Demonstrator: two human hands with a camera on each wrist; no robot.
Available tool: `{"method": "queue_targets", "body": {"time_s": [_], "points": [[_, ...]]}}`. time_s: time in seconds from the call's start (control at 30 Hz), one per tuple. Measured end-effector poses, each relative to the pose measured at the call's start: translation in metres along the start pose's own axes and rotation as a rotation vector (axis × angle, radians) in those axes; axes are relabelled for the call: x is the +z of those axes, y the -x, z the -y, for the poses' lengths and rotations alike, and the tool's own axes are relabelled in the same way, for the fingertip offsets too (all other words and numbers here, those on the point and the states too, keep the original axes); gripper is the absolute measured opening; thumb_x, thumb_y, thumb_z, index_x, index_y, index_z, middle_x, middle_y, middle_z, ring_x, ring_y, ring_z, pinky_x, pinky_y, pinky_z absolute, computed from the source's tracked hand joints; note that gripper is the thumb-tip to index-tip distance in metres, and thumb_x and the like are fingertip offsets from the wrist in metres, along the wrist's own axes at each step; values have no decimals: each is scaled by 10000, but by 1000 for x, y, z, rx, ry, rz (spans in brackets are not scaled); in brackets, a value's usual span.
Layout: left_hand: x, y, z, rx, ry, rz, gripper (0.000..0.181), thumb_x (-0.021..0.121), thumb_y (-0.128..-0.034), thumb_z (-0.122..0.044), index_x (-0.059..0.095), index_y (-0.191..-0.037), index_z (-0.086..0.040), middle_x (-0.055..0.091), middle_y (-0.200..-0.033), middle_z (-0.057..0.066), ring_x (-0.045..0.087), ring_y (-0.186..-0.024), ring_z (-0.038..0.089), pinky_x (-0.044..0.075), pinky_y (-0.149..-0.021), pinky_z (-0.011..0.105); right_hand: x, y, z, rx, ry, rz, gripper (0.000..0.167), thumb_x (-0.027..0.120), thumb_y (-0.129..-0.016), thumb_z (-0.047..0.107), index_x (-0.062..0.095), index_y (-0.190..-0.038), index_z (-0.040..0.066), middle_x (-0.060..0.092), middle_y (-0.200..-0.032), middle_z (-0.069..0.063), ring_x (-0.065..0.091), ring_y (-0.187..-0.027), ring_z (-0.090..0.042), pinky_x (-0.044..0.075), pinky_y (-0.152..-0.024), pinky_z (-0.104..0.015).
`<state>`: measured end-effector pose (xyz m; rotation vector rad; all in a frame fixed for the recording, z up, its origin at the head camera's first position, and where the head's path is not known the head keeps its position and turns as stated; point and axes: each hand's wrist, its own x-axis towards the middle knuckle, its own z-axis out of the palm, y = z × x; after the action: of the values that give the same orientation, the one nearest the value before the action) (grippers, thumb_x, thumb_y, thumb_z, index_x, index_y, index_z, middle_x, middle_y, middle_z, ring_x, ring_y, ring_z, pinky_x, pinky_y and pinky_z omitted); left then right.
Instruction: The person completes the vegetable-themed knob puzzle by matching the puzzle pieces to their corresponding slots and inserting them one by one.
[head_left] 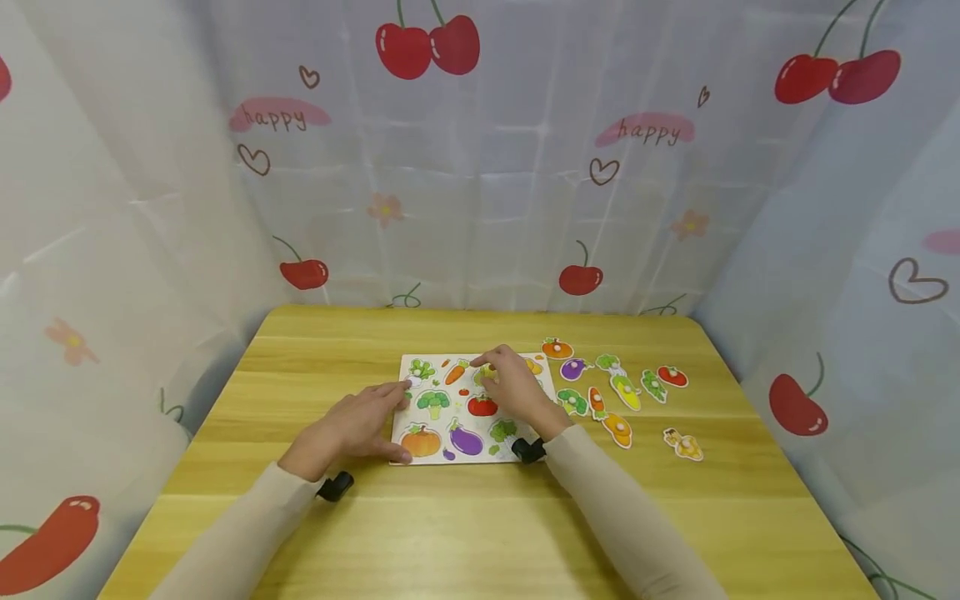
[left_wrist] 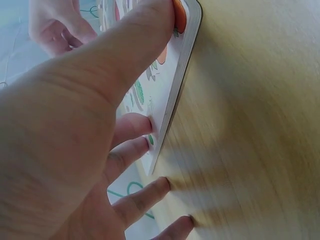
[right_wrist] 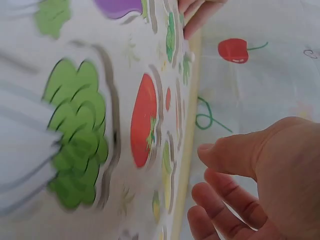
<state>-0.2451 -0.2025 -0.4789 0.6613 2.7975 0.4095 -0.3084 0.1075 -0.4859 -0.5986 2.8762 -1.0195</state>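
A white wooden puzzle board (head_left: 411, 417) with vegetable pictures in cut-out recesses lies flat on the table. My left hand (head_left: 356, 421) rests at its left side with fingers spread; in the left wrist view the hand's (left_wrist: 65, 120) thumb and two fingers touch the board (left_wrist: 172, 95), while two other fingers reach the tabletop. My right hand (head_left: 513, 387) is above the board's upper right part, fingers loosely bent. In the right wrist view nothing shows between that hand's (right_wrist: 250, 180) thumb and fingers, near the recessed tomato picture (right_wrist: 144, 120).
Several knobbed vegetable pieces lie right of the board, among them a pumpkin (head_left: 557, 349), an eggplant (head_left: 573, 369), a corn (head_left: 625, 392), a broccoli (head_left: 572, 402) and a tomato (head_left: 672, 377). Cherry-printed curtains (head_left: 487, 208) surround the wooden table (head_left: 420, 525).
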Motion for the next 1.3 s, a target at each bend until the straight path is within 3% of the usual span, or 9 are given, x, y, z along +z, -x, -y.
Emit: {"method": "queue_targets", "body": {"time_s": [0.4,0.57,0.8,1.07,1.3], "points": [[2,1,4,7,-6,-14,1025,970,-886,-669,598,-1626,-66,390,-1900,163,472,-1697,493,476,-1256,802,-36,26,-38,-31,63,-59,309,756,-1115,56,795,-1420,29,695,-1488,-236,697,-1373,-443,600,-1180,-624],[3,3,4,10,-3,-14,976,970,-888,-663,611,-1583,-78,394,-1896,169,489,-1682,503,477,-1250,809,-58,46,-59,-59,98,-84,304,763,-1103,20,795,-1404,-5,721,-1451,-262,714,-1308,-482,617,-1112,-645],[1,0,4,15,-20,-17,953,961,-894,-675,614,-1569,-100,391,-1899,160,488,-1687,486,482,-1254,794,-83,71,-89,-15,151,-112,323,830,-1061,40,813,-1380,-4,737,-1376,-282,765,-1224,-479,650,-1033,-649],[0,1,4,24,-20,-15,922,957,-911,-658,621,-1560,-97,388,-1902,156,492,-1684,489,483,-1246,799,-102,88,-121,7,177,-107,316,895,-1035,122,839,-1329,22,784,-1247,-221,736,-1045,-350,631,-934,-553],[3,1,6,34,-7,-8,906,952,-917,-657,621,-1557,-108,385,-1904,152,478,-1691,498,464,-1251,819,-105,100,-138,101,127,-86,268,912,-1044,205,846,-1228,23,788,-1128,-149,736,-960,-220,604,-820,-341]]}}
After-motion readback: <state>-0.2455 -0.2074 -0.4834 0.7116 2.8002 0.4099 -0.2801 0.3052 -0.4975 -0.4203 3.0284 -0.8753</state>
